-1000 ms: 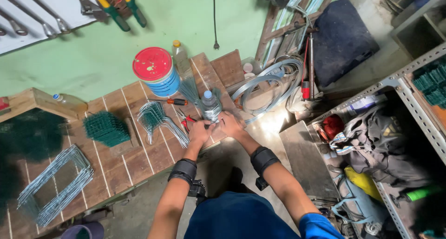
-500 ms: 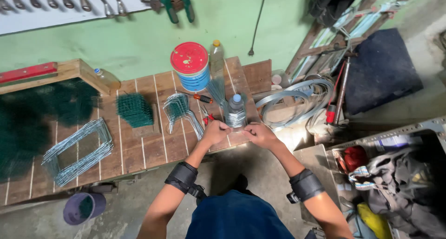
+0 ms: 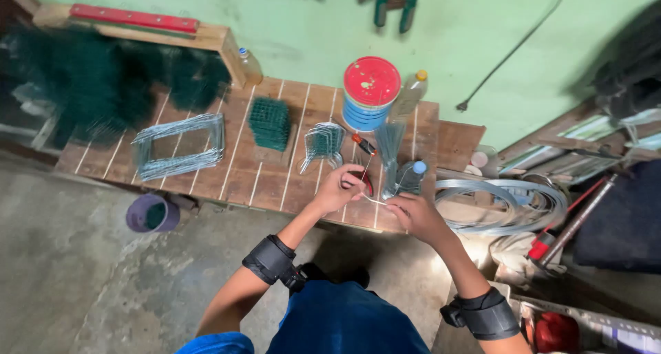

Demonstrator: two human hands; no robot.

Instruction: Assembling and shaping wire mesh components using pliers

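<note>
My left hand (image 3: 339,187) and my right hand (image 3: 414,215) meet over the front edge of a wooden slat bench (image 3: 206,172). Between them they hold a thin piece of metal wire (image 3: 374,201), each pinching one end. Both forearms wear black wrist bands. Just beyond my hands lie red-handled pliers (image 3: 363,147), a bunch of straight wires (image 3: 390,144) and a small plastic bottle with a blue cap (image 3: 411,176).
On the bench: a blue tin with a red lid (image 3: 370,92), a stack of green mesh (image 3: 269,122), bent wire pieces (image 3: 321,142), rectangular wire frames (image 3: 179,146). A wire coil (image 3: 502,204) lies at right, a purple cup (image 3: 152,213) on the floor, dark green mesh (image 3: 89,79) at left.
The view has swung left and down, so bench and floor fill more of it. My hands stay together on the wire at the bench's front edge.
</note>
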